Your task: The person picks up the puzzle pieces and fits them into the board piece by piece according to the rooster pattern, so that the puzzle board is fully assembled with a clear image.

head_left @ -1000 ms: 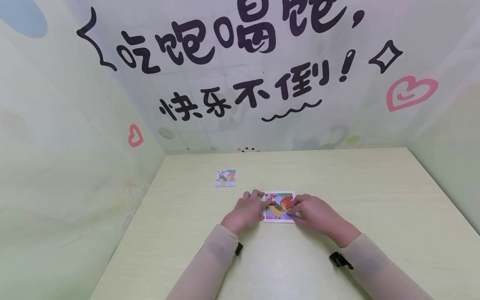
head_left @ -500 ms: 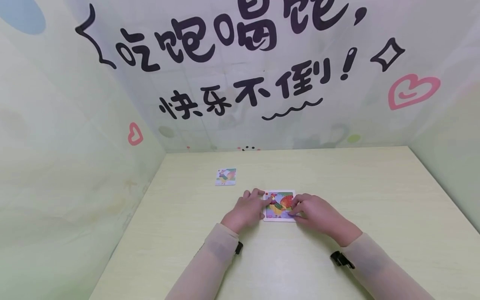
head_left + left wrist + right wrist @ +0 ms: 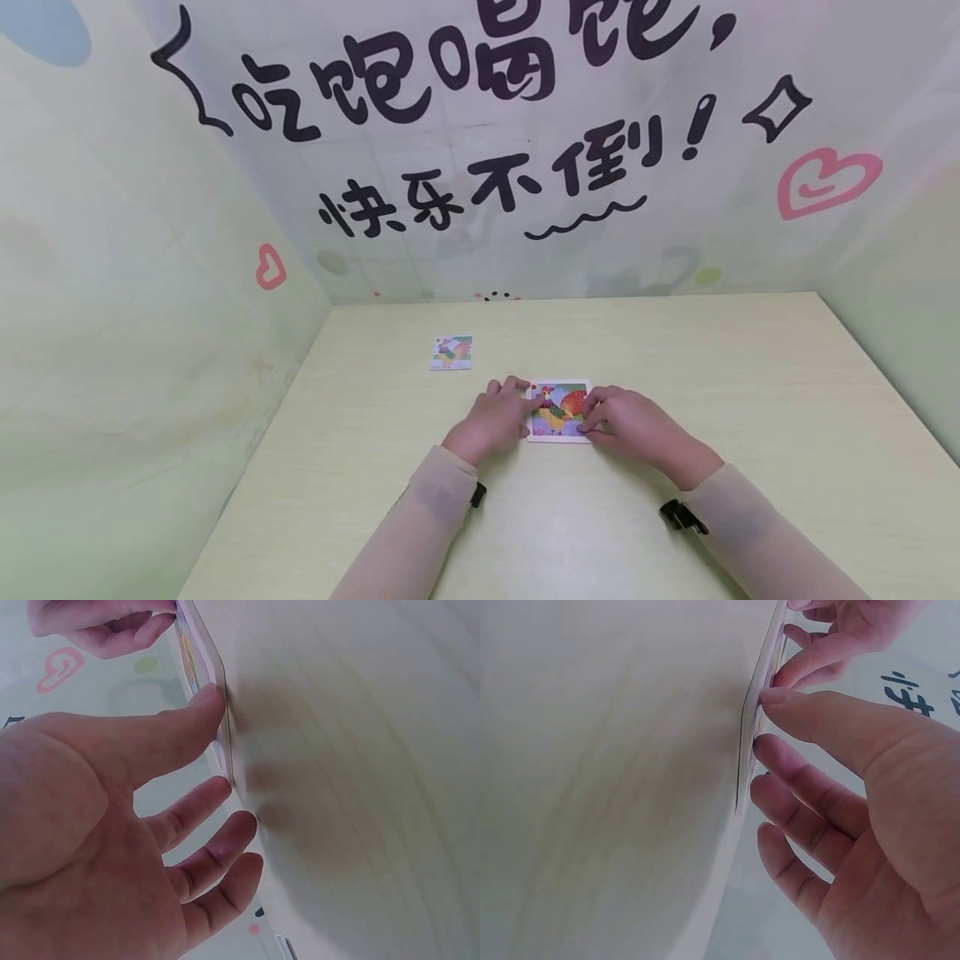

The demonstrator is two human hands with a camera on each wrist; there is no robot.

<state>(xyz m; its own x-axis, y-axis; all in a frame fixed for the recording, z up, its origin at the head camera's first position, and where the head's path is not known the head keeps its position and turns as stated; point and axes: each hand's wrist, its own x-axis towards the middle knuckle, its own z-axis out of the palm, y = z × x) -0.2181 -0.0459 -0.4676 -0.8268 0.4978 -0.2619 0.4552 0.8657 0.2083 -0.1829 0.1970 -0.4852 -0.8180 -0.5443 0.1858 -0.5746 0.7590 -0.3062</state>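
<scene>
A small rooster picture puzzle (image 3: pixel 557 412) in a white frame lies flat on the table between both hands. My left hand (image 3: pixel 493 422) rests at its left side, with one finger on the picture by the rooster's head and the thumb at the frame's near edge. From the right, my right hand (image 3: pixel 639 429) touches the picture's right side with thumb and fingertips, covering part of the tail and the lower right corner. The right wrist view shows the thumb (image 3: pixel 784 701) on the puzzle's rim. Farther back lies a square card (image 3: pixel 452 353) with a paler rooster.
The pale wooden table (image 3: pixel 720 367) extends around both hands. Behind it hangs a white cloth (image 3: pixel 450 275) with large black lettering and pink hearts, and similar cloth walls flank both sides. Black clips (image 3: pixel 682 517) sit at the sleeves.
The right fingertips shift slightly at the puzzle's lower right, where the picture now looks more even. The left hand stays in place. The head view tilts a little.
</scene>
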